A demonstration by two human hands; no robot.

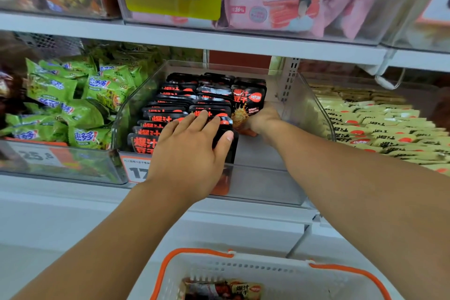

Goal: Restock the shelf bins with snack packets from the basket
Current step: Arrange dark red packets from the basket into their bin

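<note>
White shelf [73, 192], clear bins [314, 105], snack packets [170, 114]

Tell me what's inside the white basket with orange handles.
The basket holds at least one snack packet with red and yellow print. The frame's bottom edge cuts off the rest.

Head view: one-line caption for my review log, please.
Left hand presses black snack packets in clear bin; right hand holds an upright packet.

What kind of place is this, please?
Most likely a shop aisle, perhaps a supermarket: white shelves carry clear bins of snack packets, price tags hang on the fronts, and a shopping basket stands below.
</note>
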